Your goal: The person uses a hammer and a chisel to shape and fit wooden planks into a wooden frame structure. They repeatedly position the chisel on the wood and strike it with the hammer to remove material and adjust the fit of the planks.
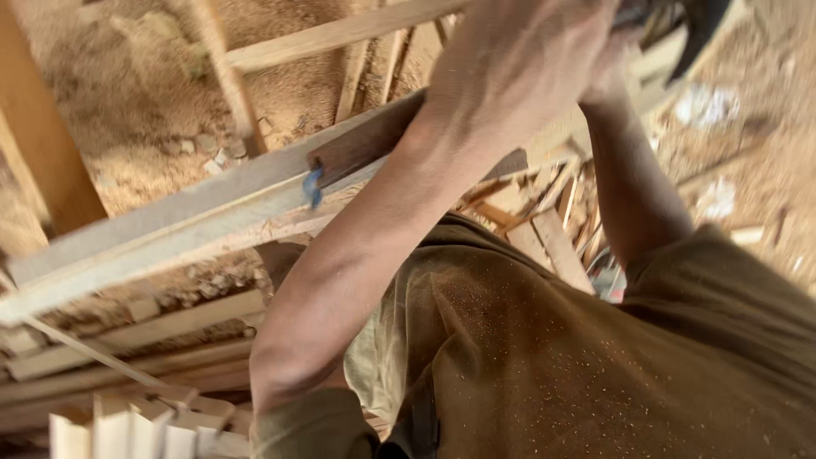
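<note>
plank (pixel 195 217) left of forearm (pixel 374 246) | offcuts (pixel 544 229) between arms | stacked boards (pixel 144 340) below plank

A single head-worn camera looks steeply down the wearer's own body, very close to a raised forearm (pixel 382 246) and dusty shirt (pixel 595 357), with a long plank (pixel 170 225) and sawdust-strewn floor (pixel 127 93) beyond, the frame tilted.

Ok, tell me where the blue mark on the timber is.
In the head view, the blue mark sits left of centre on the long pale plank, at the end of a darker wood strip, just left of the person's forearm.
</note>
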